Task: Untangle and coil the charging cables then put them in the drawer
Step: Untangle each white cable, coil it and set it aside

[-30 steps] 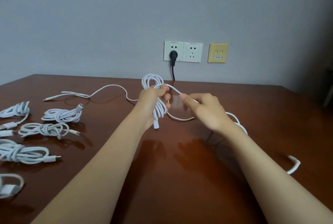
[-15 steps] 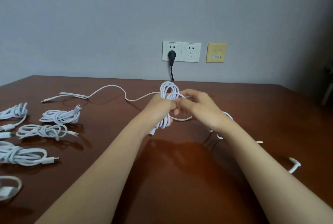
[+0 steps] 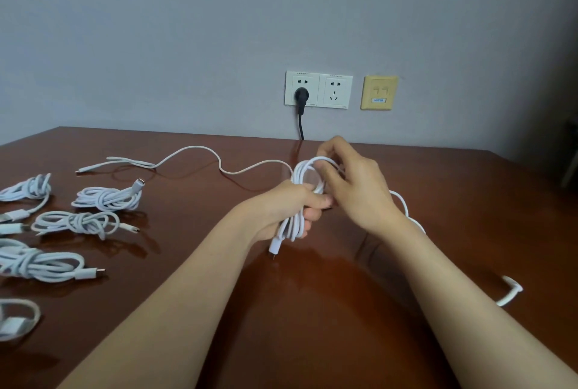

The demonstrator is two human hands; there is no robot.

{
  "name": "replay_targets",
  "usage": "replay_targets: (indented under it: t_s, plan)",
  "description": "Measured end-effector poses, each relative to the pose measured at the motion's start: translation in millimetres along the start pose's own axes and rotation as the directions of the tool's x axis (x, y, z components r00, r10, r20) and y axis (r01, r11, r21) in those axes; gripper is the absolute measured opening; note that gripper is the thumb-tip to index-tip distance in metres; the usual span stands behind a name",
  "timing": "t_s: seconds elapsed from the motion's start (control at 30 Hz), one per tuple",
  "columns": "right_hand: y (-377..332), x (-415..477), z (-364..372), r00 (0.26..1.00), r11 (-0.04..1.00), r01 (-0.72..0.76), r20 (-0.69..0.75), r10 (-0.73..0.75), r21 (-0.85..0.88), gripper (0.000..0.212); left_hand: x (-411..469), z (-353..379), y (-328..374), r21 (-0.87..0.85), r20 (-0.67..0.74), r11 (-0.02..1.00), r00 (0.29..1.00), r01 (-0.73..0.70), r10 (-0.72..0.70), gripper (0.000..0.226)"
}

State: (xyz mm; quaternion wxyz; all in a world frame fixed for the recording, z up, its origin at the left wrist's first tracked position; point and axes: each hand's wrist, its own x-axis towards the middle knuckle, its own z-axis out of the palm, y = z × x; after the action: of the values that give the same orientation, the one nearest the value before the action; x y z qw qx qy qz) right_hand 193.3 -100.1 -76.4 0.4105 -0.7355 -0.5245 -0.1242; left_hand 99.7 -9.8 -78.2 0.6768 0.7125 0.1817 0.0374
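Fingers (image 3: 311,215) of the left hand (image 3: 287,210) are clenched round the waist of the thin white flexible charging cable coil (image 3: 305,171), held just above the glossy reddish-brown wooden desk (image 3: 312,310), centre-far. The right hand (image 3: 356,185) pinches a strand at the coil's top loop. One second ago this hand held the strand out to the right, apart from the coil; it has since closed in, which suggests a further turn is being laid. Coiling looks well advanced. A slack white run (image 3: 194,151) appears to trail from the coil to the far left. A rigid connector (image 3: 274,249) hangs below the fist. Coiled white cable bundles (image 3: 108,197), smooth-jacketed, lie at left. No drawer is in view.
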Motion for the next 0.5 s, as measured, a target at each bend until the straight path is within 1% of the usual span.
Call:
replay_targets:
  t_s: [0.1, 0.17, 0.27, 0.33, 0.43, 0.5]
  plan:
    - [-5, -1, -2, 0.998, 0.999, -0.038, 0.058, 0.037, 0.01, 0.002, 4, 1, -2, 0.067, -0.098, 0.997, 0.994, -0.039, 0.045, 0.014]
    - [-8, -2, -1, 0.994, 0.999, -0.041, 0.096, 0.044, -0.03, 0.017, 5, 2, -1, 0.144, -0.126, 0.989, 0.99, -0.045, 0.063, 0.012]
    - [-6, -3, 6, 0.991, 0.981, -0.048, 0.111, 0.07, -0.187, 0.033, 5, 9, -1, 0.308, -0.15, 0.95, 0.983, -0.053, 0.104, 0.018]
    - [-2, -3, 7, 0.995, 0.971, -0.055, 0.066, 0.072, -0.235, 0.039, 5, 16, -1, 0.367, -0.143, 0.927, 0.98, -0.08, 0.141, 0.026]
    - [0, -3, 5, 0.998, 0.952, -0.052, -0.058, 0.037, -0.302, 0.051, 4, 21, -1, 0.352, -0.125, 0.928, 0.977, -0.121, 0.175, 0.026]
    - [0, -3, 5, 0.992, 0.931, -0.049, -0.125, 0.004, -0.362, 0.051, 7, 23, -2, 0.421, -0.156, 0.897, 0.964, -0.132, 0.216, 0.025]
